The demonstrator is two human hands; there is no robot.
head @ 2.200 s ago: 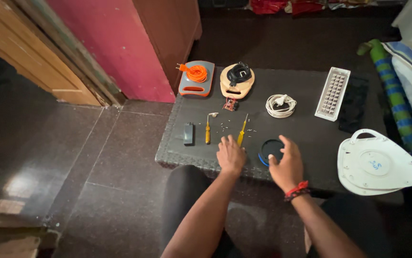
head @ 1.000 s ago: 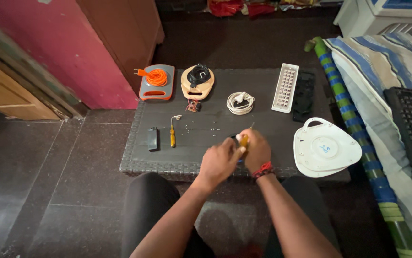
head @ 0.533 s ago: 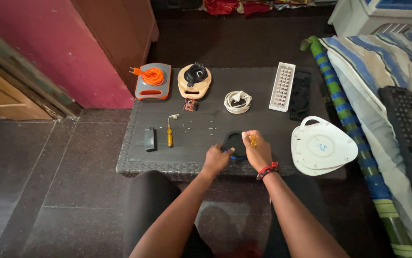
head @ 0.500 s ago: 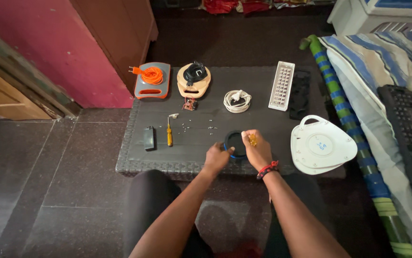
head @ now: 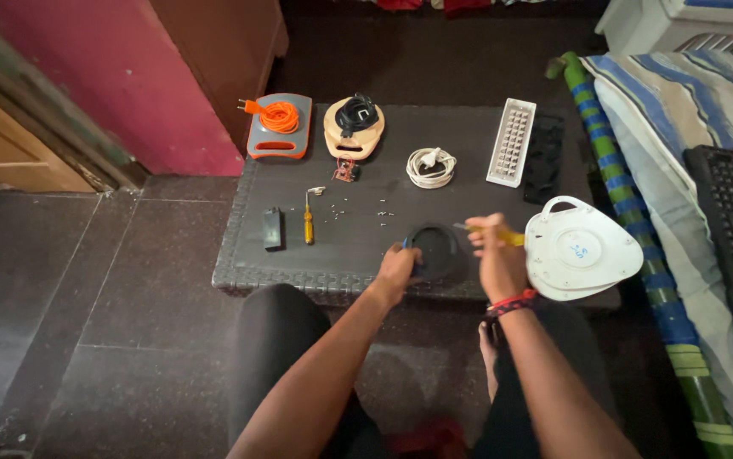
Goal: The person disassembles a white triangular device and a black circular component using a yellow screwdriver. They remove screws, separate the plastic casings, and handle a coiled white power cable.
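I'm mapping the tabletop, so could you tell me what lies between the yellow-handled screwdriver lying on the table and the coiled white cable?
In the head view, small loose screws are scattered on the dark table between the lying screwdriver and the white cable.

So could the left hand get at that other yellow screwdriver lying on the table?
Probably yes: the screwdriver lies in the open left of the left hand, nothing between them, but that hand now steadies the round black part.
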